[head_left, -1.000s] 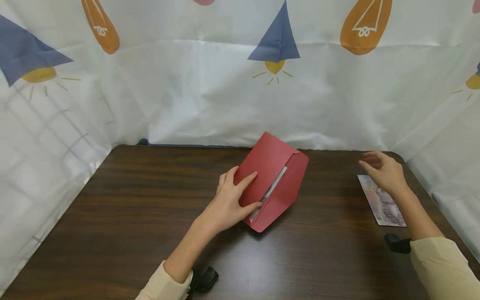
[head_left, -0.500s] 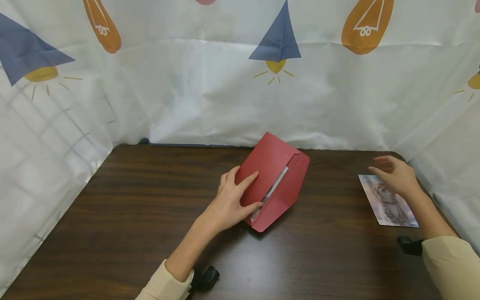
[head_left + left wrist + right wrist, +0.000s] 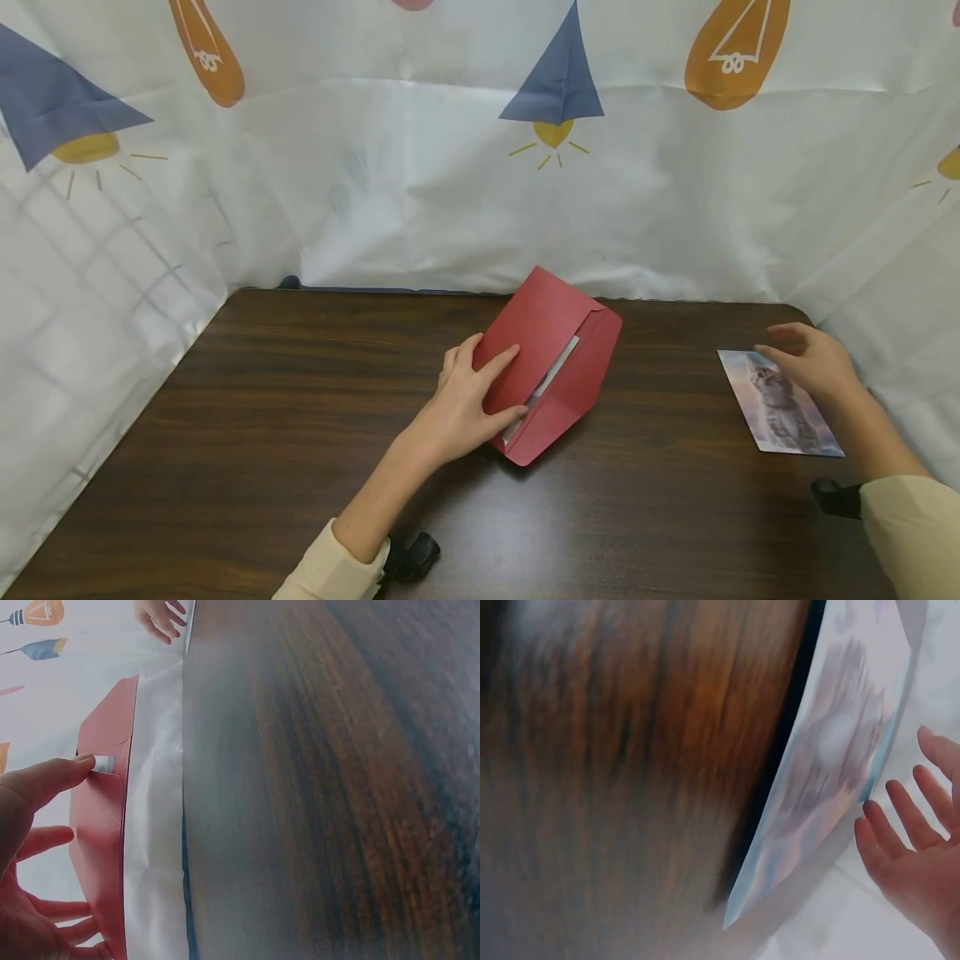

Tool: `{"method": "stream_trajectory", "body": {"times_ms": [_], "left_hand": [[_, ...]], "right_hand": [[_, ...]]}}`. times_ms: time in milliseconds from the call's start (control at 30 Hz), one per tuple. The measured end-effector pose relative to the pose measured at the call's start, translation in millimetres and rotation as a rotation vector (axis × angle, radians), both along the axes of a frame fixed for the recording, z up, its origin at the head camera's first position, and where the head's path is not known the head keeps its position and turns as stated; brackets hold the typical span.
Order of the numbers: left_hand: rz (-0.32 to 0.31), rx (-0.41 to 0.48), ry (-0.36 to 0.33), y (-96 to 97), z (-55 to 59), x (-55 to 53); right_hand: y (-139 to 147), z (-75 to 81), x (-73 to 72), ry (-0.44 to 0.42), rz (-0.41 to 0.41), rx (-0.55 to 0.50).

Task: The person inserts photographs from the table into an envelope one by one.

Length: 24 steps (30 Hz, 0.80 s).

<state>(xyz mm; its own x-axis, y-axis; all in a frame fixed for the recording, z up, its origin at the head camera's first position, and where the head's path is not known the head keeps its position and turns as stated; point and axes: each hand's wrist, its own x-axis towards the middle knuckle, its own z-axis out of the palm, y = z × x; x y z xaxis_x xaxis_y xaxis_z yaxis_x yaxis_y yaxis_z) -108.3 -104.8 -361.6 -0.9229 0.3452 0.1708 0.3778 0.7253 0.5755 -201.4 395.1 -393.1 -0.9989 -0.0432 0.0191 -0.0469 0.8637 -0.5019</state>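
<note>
In the head view, my left hand (image 3: pixel 461 408) holds a red envelope (image 3: pixel 528 325) near the middle of the table, its fingers at the left edge. The thumb (image 3: pixel 52 780) lies at the envelope's opening. The flap is folded back, and a strip of something white (image 3: pixel 557 367) shows inside. A picture card of a kitten (image 3: pixel 776 412) lies on the right side of the table. Over its upper right part hovers my right hand (image 3: pixel 817 358), fingers spread and holding nothing. The right wrist view shows the fingers apart from the card (image 3: pixel 825 750).
The dark wood-grain table (image 3: pixel 300 400) reaches to a pale printed curtain (image 3: pixel 450 183) at the back and both sides. Black wrist straps or mounts (image 3: pixel 412 558) sit at both cuffs.
The right hand has drawn to the right and slightly nearer, uncovering more of the kitten card, which stays in place. The left hand and envelope hold nearly still.
</note>
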Motion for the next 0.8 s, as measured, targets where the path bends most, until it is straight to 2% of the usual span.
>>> {"method": "stream_trajectory", "body": {"times_ms": [800], "left_hand": [[-0.01, -0.006, 0.006, 2.9, -2.3, 0.4]], "right_hand": [[29.4, -5.3, -1.3, -0.032, 0.031, 0.06]]}}
